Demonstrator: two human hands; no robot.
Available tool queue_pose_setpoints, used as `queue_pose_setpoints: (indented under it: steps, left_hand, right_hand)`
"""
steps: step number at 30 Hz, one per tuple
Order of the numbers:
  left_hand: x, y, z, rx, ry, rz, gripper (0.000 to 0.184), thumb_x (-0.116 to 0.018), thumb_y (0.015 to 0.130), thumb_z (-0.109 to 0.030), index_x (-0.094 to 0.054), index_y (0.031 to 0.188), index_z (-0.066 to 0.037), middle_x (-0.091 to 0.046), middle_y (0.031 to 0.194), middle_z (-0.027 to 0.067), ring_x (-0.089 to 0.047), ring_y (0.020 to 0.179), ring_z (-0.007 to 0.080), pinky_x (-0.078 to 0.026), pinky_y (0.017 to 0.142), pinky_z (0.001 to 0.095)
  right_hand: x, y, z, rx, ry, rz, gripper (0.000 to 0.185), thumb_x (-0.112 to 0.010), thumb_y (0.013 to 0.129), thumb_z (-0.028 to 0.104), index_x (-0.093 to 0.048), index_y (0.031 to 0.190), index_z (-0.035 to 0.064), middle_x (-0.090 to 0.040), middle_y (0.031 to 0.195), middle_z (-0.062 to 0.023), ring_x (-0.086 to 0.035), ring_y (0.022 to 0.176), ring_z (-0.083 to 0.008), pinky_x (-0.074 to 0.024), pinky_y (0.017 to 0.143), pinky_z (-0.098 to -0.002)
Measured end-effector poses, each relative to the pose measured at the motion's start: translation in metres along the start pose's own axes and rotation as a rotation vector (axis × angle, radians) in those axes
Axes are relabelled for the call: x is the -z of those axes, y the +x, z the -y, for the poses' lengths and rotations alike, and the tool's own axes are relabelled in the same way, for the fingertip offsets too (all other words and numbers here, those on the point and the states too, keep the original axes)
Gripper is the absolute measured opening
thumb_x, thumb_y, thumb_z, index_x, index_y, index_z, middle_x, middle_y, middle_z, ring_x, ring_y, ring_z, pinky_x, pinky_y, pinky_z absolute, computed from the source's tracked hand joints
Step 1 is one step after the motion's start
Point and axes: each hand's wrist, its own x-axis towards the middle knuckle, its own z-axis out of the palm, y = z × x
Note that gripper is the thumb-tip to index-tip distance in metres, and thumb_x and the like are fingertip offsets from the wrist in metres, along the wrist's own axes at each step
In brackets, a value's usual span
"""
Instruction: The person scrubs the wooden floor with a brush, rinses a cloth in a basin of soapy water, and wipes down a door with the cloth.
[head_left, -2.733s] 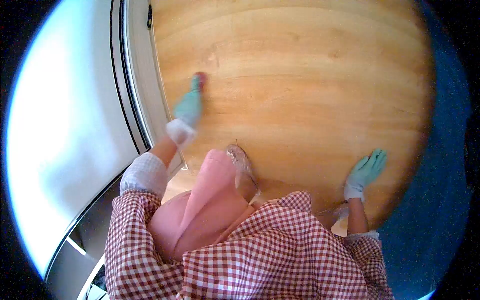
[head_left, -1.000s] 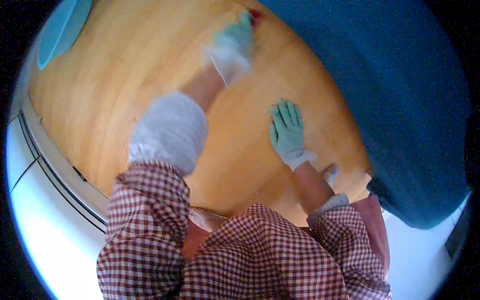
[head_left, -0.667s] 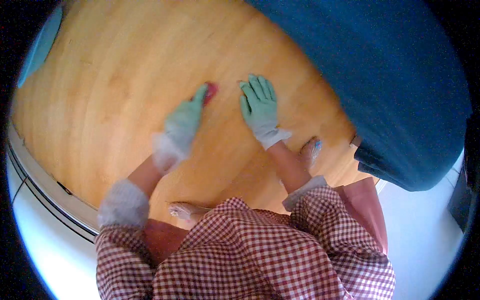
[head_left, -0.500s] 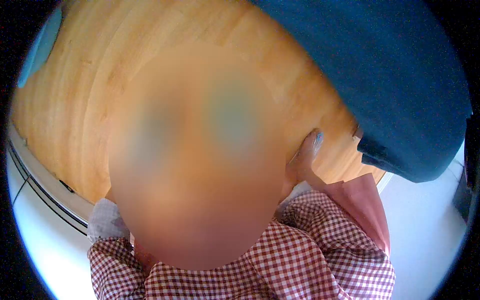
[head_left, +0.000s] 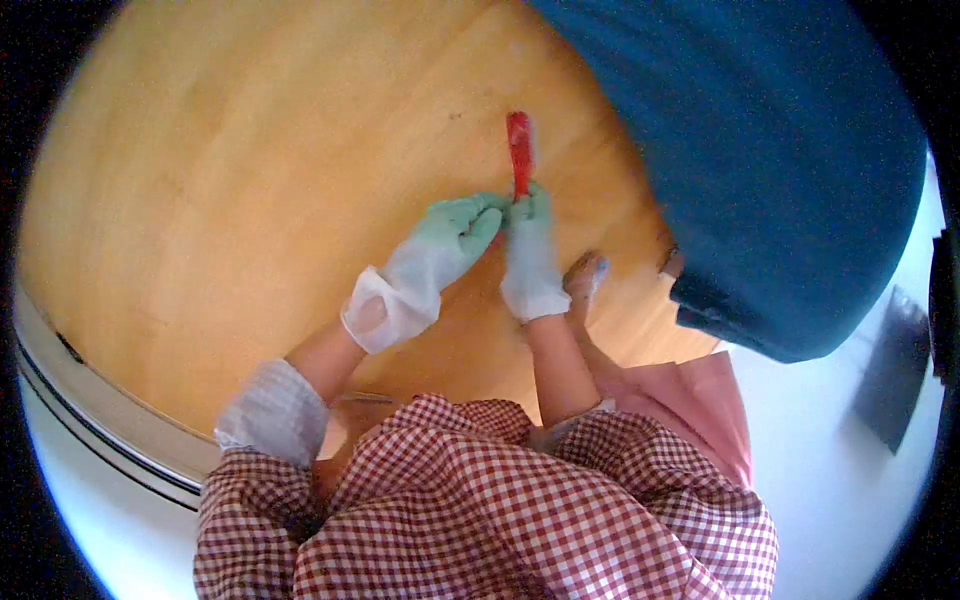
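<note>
Both of my hands wear green and whitish gloves with loose cuffs. My right hand (head_left: 530, 212) is closed around the lower end of a slim red tool (head_left: 519, 150), which points away from me above the wooden floor. Its exact kind does not show, though it looks like a flat red handle or brush. Just beside it, my left hand (head_left: 462, 226) has its fingers bent and drawn together, tips close to the right hand. What lies between those fingertips, if anything, is hidden.
Light wooden flooring (head_left: 250, 180) spreads below me. A large dark blue cloth-covered surface (head_left: 770, 170) fills the upper right. My bare foot (head_left: 586, 275) is near it. A curved door track or sill (head_left: 110, 420) runs along the lower left, and a dark panel (head_left: 893, 370) is at far right.
A blur covered the middle of the earlier view; now both gloved hands and the red tool show clearly. My view has shifted slightly, and my left sleeve and forearm sit further right.
</note>
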Motion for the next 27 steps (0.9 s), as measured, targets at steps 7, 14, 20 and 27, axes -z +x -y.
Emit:
queue_pose_setpoints:
  steps: [7,14,20,27]
  left_hand:
    - [0.087,0.002,0.081,-0.204,0.680,-0.388,0.036,-0.052,0.102,-0.009,-0.061,0.136,0.000,-0.063,0.139,0.0169,-0.057,0.132,0.0334,-0.043,0.115,0.0419]
    - [0.225,-0.078,0.143,-0.146,1.001,-0.712,0.040,-0.049,0.106,-0.017,-0.055,0.140,0.003,-0.058,0.138,0.0247,-0.054,0.128,0.0399,-0.041,0.110,0.0476]
    - [0.233,-0.081,0.114,-0.125,1.144,-0.674,0.040,-0.052,0.103,-0.019,-0.057,0.130,0.011,-0.058,0.124,0.0350,-0.053,0.112,0.0515,-0.044,0.096,0.0598]
    - [0.231,-0.081,0.119,-0.380,1.131,-0.711,0.037,-0.052,0.105,-0.014,-0.058,0.131,0.010,-0.058,0.128,0.0353,-0.054,0.114,0.0541,-0.043,0.098,0.0637]
  right_hand:
    - [0.107,0.028,-0.011,0.013,-0.162,-0.242,0.051,-0.042,0.109,0.015,-0.038,0.159,0.0188,-0.072,0.097,-0.0119,-0.067,0.081,-0.0173,-0.0534,0.070,-0.0320]
    - [0.106,0.001,-0.072,0.386,-1.172,-0.016,0.050,-0.044,0.112,0.024,-0.037,0.160,0.0112,-0.068,0.109,-0.0063,-0.062,0.084,-0.0150,-0.0505,0.075,-0.0270]
    - [0.101,-0.010,-0.073,0.301,-1.144,-0.044,0.050,-0.044,0.111,0.023,-0.037,0.160,0.0101,-0.066,0.116,-0.0065,-0.060,0.091,-0.0153,-0.0489,0.080,-0.0271]
    - [0.108,-0.015,-0.069,0.256,-1.198,-0.053,0.050,-0.044,0.111,0.021,-0.038,0.159,0.0087,-0.063,0.123,-0.0067,-0.058,0.100,-0.0158,-0.0471,0.086,-0.0272]
